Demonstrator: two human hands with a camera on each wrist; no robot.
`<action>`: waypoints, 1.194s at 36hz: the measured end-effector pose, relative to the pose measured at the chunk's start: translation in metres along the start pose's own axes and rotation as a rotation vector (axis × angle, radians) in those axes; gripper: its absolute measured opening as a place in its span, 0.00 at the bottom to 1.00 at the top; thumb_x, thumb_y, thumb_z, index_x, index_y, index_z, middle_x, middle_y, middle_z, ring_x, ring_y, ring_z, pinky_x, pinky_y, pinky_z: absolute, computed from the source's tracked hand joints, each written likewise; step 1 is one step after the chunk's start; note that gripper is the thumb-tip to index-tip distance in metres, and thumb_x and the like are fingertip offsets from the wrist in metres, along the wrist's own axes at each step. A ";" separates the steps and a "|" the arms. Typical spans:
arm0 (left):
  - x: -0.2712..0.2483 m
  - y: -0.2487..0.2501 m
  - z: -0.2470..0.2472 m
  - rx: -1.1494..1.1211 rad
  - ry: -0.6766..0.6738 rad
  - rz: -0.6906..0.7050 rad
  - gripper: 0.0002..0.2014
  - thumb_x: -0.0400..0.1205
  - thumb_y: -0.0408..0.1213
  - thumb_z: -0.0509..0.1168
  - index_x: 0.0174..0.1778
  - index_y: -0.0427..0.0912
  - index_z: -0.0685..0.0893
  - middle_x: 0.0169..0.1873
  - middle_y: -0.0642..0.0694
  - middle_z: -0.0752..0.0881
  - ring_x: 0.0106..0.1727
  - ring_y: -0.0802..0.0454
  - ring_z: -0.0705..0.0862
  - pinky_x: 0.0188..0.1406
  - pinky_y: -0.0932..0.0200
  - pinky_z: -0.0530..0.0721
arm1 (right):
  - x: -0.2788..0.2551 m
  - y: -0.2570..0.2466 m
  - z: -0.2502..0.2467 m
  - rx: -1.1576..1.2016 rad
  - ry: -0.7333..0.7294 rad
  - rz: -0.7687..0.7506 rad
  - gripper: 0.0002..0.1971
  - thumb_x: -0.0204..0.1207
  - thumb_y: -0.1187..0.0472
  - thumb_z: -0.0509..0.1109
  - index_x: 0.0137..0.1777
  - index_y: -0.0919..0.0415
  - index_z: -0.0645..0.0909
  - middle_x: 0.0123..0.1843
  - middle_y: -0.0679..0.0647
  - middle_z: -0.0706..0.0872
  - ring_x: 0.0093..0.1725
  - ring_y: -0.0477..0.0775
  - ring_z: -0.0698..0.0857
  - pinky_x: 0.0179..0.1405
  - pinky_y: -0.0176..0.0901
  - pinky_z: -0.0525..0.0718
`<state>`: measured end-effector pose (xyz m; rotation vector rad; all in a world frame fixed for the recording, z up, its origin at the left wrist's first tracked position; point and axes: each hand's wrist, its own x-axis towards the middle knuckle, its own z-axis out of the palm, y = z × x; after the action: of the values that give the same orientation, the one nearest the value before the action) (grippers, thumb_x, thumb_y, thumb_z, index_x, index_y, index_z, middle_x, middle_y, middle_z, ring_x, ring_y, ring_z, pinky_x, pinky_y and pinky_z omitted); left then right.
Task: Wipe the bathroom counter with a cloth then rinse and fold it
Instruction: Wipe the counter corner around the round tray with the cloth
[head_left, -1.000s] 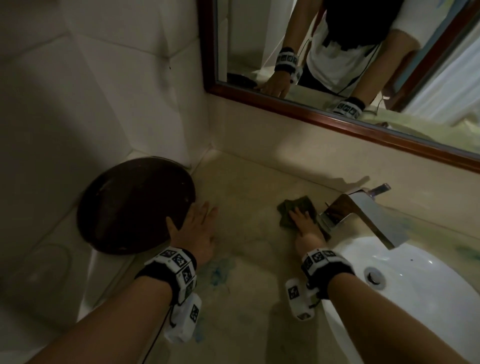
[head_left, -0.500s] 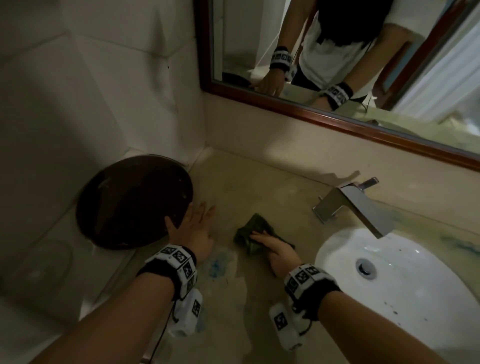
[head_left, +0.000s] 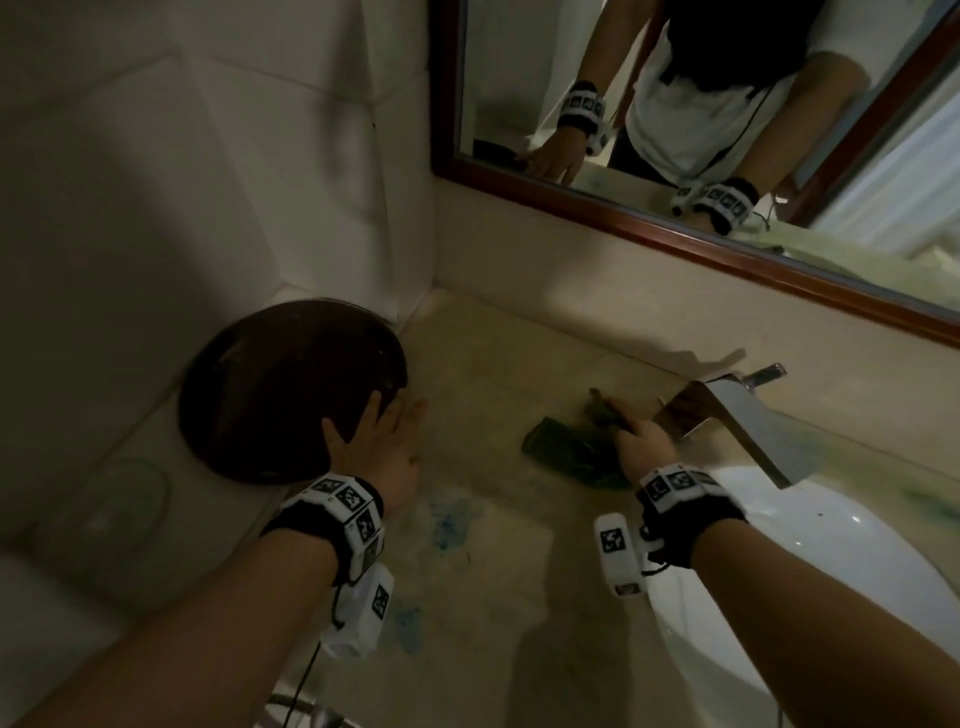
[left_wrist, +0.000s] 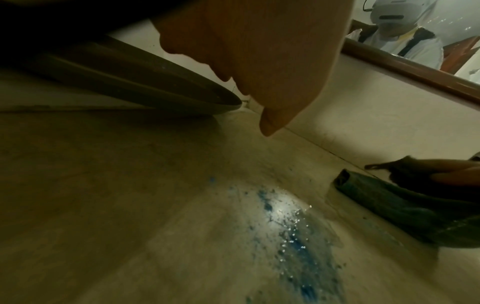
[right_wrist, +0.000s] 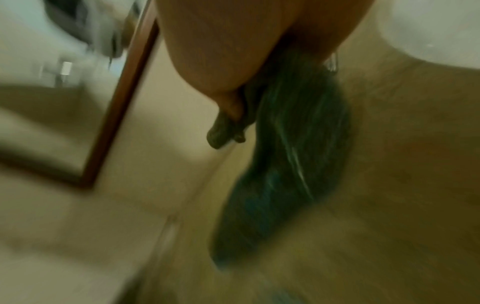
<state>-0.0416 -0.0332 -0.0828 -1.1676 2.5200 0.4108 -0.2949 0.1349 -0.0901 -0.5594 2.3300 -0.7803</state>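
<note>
- Now the right hand (head_left: 643, 448) presses straight fingers (head_left: 617, 415) onto the crumpled dark-green cloth (head_left: 558, 452), scrubbing the beige stone desk (head_left: 493, 374) beside the chrome tap (head_left: 737, 415).
- Left hand (head_left: 382, 454), fingers flat and empty, likely braces the lean.

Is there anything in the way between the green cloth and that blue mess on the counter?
No, nothing visible. The cloth lies under the right hand, and only bare counter separates it from the blue smear. The left hand rests left of the smear, by the dark plate, outside that path.
</note>
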 end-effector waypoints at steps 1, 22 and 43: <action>0.000 0.000 0.000 -0.011 -0.001 0.000 0.34 0.84 0.45 0.52 0.83 0.58 0.41 0.83 0.57 0.39 0.83 0.49 0.36 0.74 0.21 0.41 | 0.000 -0.001 0.007 -0.073 -0.059 0.001 0.24 0.84 0.59 0.56 0.78 0.40 0.64 0.72 0.60 0.76 0.64 0.60 0.78 0.58 0.43 0.74; 0.001 0.001 -0.004 -0.051 0.012 0.053 0.34 0.83 0.47 0.53 0.83 0.58 0.42 0.84 0.56 0.43 0.84 0.51 0.38 0.75 0.22 0.41 | -0.039 0.004 0.028 -0.402 -0.367 -0.208 0.32 0.80 0.57 0.65 0.81 0.43 0.56 0.71 0.49 0.74 0.68 0.52 0.77 0.67 0.44 0.73; -0.003 0.006 -0.011 -0.062 0.025 0.078 0.35 0.83 0.46 0.53 0.83 0.58 0.42 0.84 0.54 0.44 0.84 0.51 0.38 0.74 0.22 0.41 | -0.028 -0.014 -0.031 -0.162 -0.003 -0.113 0.25 0.81 0.60 0.63 0.76 0.43 0.67 0.69 0.53 0.78 0.59 0.55 0.80 0.59 0.48 0.80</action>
<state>-0.0462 -0.0312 -0.0708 -1.1064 2.5979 0.5008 -0.2930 0.1521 -0.0497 -0.7678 2.3892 -0.6444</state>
